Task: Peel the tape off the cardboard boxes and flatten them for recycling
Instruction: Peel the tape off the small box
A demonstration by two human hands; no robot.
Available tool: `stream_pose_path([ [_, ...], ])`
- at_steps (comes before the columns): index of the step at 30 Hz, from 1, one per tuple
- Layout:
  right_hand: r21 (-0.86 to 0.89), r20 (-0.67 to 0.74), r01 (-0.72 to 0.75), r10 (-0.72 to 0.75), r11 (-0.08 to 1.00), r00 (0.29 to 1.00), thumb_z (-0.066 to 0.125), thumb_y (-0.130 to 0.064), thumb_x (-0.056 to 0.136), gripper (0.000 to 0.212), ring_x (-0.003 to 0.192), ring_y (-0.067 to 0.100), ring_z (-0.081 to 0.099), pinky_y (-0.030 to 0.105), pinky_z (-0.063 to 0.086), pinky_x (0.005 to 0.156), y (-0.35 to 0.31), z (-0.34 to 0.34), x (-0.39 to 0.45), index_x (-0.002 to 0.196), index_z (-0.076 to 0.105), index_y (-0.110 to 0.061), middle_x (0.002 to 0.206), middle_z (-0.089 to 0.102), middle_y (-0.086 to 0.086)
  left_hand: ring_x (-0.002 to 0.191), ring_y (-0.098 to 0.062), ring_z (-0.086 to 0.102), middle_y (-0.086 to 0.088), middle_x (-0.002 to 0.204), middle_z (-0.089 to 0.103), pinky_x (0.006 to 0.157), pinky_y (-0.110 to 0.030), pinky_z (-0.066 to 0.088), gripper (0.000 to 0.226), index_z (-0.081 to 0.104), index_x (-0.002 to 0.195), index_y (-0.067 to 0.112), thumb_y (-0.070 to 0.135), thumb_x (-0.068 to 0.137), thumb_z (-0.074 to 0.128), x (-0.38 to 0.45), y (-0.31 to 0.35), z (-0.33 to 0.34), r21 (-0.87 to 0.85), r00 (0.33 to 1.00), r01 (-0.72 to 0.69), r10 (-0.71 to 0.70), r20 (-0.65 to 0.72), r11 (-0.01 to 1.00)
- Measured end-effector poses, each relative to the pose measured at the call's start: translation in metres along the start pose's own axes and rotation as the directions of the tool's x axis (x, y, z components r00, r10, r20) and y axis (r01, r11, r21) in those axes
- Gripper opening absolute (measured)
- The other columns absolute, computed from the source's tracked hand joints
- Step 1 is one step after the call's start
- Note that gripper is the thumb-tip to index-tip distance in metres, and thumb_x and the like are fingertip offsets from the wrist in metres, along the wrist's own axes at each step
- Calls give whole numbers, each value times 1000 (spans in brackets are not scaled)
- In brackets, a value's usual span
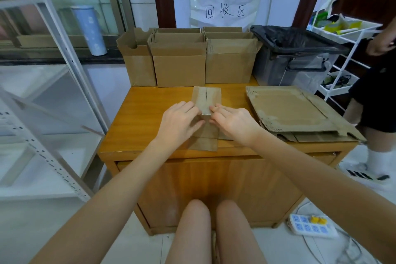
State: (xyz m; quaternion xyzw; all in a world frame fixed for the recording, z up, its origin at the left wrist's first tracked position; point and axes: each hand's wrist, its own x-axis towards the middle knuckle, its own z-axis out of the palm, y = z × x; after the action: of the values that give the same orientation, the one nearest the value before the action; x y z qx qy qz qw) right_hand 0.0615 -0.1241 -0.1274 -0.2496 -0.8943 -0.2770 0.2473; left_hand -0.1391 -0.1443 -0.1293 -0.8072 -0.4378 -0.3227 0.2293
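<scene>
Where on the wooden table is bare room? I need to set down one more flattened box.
Bare wood lies on the table left of the small box that both hands work on, and in the strip between it and the flattened cardboard stack. The back edge is crowded with open boxes and the lined bin.

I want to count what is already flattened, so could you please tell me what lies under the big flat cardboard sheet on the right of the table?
Under the flat sheet, edges of more flattened cardboard stick out; how many pieces is hidden.
</scene>
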Motion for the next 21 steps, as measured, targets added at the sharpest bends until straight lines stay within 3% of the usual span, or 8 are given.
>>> stream_pose_path([
  [4, -38, 53, -73, 75, 997, 996, 85, -12, 67, 27, 61, 18, 64, 19, 38, 41, -5, -4, 12, 86, 67, -5, 79, 68, 8, 69, -19, 57, -2, 79, 62, 55, -26, 44, 23, 66, 84, 12, 31, 76, 77, 1, 2, -1, 3, 1000, 17, -17, 9, 1000],
  [6, -23, 53, -38, 39, 999, 998, 70, -18, 83, 15, 71, 22, 69, 21, 44, 43, -1, -8, 7, 90, 68, -5, 90, 70, 11, 69, -19, 58, -2, 79, 62, 55, -26, 45, 23, 66, 84, 12, 31, 76, 77, 1, 2, -1, -3, 1000, 29, -29, 9, 1000],
  [8, 11, 77, 28, -29, 1000, 997, 52, -25, 92, 25, 91, 28, 70, 30, 54, 46, 4, -11, 0, 97, 68, -6, 107, 69, 16, 70, -19, 58, -2, 79, 63, 55, -26, 46, 23, 66, 84, 12, 30, 76, 78, 0, 4, 0, -9, 999, 49, -49, 9, 999],
  [12, 16, 64, 75, -76, 997, 995, 46, -22, 91, 29, 97, 32, 69, 34, 56, 47, 11, -9, -5, 97, 71, -9, 112, 68, 18, 70, -19, 57, -2, 79, 61, 55, -27, 45, 22, 65, 84, 13, 30, 76, 78, 0, 4, 1, -9, 998, 68, -68, 4, 998],
  [18, 57, 19, 81, -82, 995, 996, 47, -11, 86, 27, 88, 31, 71, 35, 55, 43, 10, -9, 2, 87, 74, -7, 103, 71, 16, 70, -19, 57, -2, 79, 62, 56, -24, 41, 22, 66, 84, 12, 29, 76, 77, 0, 4, 0, -1, 998, 59, -59, 4, 998],
  [20, 38, 39, 87, -89, 995, 995, 64, -3, 79, 12, 87, 31, 71, 34, 55, 43, 9, -8, 4, 87, 73, -5, 102, 71, 18, 69, -19, 57, -2, 79, 62, 56, -22, 38, 22, 66, 85, 12, 28, 75, 78, 0, 5, -1, 0, 998, 61, -61, -1, 998],
  [21, 38, 43, 71, -72, 997, 996, 73, 0, 73, 14, 85, 31, 71, 33, 55, 43, 7, -9, 5, 87, 72, -4, 100, 71, 18, 69, -19, 57, -2, 79, 62, 56, -21, 37, 23, 66, 84, 12, 28, 75, 79, 0, 5, -2, 2, 998, 60, -60, -2, 998],
])
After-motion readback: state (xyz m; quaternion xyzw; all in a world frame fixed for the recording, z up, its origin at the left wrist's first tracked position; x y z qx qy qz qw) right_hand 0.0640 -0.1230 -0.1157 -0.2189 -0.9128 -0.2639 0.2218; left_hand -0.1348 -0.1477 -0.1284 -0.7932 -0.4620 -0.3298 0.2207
